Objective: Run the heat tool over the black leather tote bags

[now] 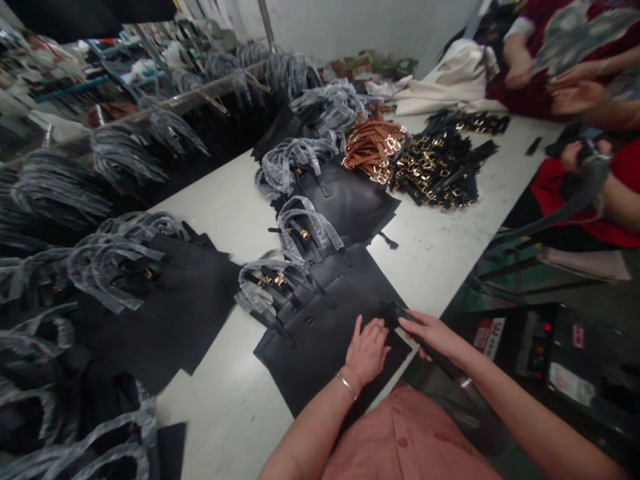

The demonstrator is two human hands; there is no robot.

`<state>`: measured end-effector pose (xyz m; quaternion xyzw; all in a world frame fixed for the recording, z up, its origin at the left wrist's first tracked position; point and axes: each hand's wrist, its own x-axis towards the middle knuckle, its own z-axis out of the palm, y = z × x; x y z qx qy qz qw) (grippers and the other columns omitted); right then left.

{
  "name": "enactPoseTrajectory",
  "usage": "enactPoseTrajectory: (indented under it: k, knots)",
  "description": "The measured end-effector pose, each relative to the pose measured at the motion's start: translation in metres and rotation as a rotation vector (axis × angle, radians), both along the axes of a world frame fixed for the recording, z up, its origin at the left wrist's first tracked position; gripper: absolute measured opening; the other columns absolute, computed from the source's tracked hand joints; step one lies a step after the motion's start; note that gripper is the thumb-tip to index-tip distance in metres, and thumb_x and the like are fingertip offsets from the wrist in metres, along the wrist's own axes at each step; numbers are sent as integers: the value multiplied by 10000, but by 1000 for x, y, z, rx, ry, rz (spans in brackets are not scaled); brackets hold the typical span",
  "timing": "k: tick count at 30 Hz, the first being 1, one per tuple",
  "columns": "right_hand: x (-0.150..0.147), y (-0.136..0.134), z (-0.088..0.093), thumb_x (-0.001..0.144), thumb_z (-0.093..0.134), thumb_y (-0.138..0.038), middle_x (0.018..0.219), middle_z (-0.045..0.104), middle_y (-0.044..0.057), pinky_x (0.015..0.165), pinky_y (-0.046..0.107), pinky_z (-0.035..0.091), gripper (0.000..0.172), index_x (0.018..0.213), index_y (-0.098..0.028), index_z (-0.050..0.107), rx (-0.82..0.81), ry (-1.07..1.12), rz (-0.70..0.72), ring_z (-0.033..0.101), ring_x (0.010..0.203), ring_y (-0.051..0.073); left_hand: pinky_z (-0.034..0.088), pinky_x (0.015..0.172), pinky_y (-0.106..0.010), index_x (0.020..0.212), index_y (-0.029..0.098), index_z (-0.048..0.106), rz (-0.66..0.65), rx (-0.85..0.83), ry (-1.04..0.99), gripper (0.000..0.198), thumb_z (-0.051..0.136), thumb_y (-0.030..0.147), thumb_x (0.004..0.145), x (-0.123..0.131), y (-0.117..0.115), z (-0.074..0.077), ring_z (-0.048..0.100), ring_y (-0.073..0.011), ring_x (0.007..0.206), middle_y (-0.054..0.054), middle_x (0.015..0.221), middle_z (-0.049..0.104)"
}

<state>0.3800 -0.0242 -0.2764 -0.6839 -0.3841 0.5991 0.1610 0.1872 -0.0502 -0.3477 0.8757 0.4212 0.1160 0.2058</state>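
Observation:
A flat black leather bag panel (320, 333) with plastic-wrapped handles (267, 283) lies on the white table (235, 207) right in front of me. My left hand (367, 350) rests palm down on its near right corner, fingers lying flat and slightly curled. My right hand (433, 333) sits at the panel's right edge, fingers closed round a narrow black strap piece (400, 312) that sticks out toward the panel. A silver bangle (346, 385) is on my left wrist.
More black panels with wrapped handles (150, 280) are stacked at left and behind. Piles of tan straps (373, 147) and black straps with gold buckles (440, 163) lie farther back. Other people's hands (575, 93) work at the far right. A machine (545, 353) stands by my right side.

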Motion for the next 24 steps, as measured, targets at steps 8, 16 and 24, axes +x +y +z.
enactPoseTrajectory:
  k: [8, 16, 24]
  knots:
    - [-54, 48, 5, 820, 629, -489, 834, 738, 49, 547, 289, 511, 701, 1432, -205, 437, 56, 4, 176, 646, 568, 180, 118, 1185, -531, 1289, 156, 516, -4, -13, 0, 411, 483, 355, 932, 13, 2, -4, 356, -254, 1348, -112, 1324, 553]
    - [-114, 75, 1, 867, 570, -473, 731, 705, 37, 435, 244, 472, 584, 1362, -170, 500, -16, 36, 312, 607, 462, 146, 163, 1180, -524, 1378, 199, 438, 191, -11, -63, 487, 497, 356, 920, -31, -13, 2, 335, -260, 1362, -81, 1403, 490]
    - [-146, 97, -2, 887, 559, -460, 648, 605, -28, 320, 175, 378, 441, 1234, -188, 551, -56, 82, 326, 512, 348, 78, 193, 1156, -522, 1419, 241, 380, 242, 34, 52, 494, 403, 428, 963, -71, -25, 4, 250, -248, 1406, -44, 1515, 337]
